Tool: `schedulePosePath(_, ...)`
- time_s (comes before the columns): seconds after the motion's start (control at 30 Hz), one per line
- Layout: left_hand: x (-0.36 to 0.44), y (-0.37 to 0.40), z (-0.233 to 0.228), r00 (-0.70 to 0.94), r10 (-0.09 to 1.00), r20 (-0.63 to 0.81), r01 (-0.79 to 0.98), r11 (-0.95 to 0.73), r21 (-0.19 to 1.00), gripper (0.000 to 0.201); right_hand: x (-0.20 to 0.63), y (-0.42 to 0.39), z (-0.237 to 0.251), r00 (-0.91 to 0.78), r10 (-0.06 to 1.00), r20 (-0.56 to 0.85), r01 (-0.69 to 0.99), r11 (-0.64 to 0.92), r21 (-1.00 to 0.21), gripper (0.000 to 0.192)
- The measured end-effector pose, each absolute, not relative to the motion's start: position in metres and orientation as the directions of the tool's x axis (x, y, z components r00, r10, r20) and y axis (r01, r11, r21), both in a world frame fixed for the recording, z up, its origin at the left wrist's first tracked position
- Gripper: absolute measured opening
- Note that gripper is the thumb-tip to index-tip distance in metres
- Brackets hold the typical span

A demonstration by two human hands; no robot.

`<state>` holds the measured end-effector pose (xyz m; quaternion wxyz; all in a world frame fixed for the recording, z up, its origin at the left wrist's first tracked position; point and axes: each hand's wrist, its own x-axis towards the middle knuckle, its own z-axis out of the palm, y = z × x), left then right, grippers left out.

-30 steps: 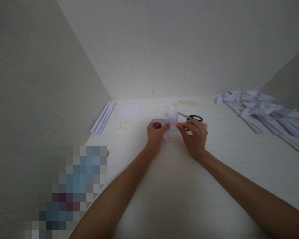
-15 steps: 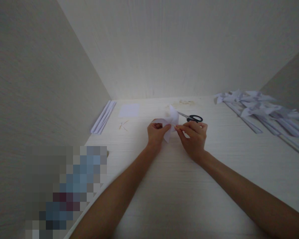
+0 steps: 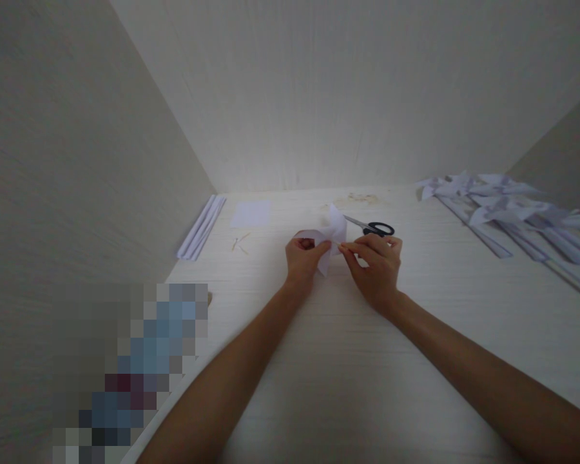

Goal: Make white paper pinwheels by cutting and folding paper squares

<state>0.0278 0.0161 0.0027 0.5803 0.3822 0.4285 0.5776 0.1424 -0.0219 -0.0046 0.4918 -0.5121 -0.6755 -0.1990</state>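
Note:
A white paper pinwheel [image 3: 337, 225] with curved blades is pinched between the thumb and fingers of my left hand [image 3: 303, 258]. On its right side, my right hand [image 3: 374, 264] has thumb and forefinger closed on a thin pale stick, like a toothpick [image 3: 337, 243], whose tip meets the pinwheel's middle. How deep the tip sits there cannot be made out. Just beyond my right hand lie scissors [image 3: 379, 229] with black handles, their blades pointing left, partly behind the hand and pinwheel.
Several finished-looking pinwheels on paper sticks [image 3: 502, 206] lie at the right. Rolled paper sticks [image 3: 200, 229], a square paper sheet [image 3: 251, 214] and a few thin small sticks [image 3: 240, 242] lie at the left. Tan scraps [image 3: 362, 198] lie by the back wall [image 3: 314, 96].
Both hands keep their grip on the pinwheel and the thin stick, almost still. Only a slight shift of the view shows.

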Motion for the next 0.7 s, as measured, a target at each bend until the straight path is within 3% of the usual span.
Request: schedulePosePath(0.7,0.0291,0.0156,0.0013,-0.049,0.998,-0.031,-0.293,0.015,0.956,0.016,0.1418,-0.0234,-0.0051,0.014,0.468,0.884,0.905,0.37,-0.211,0.01)
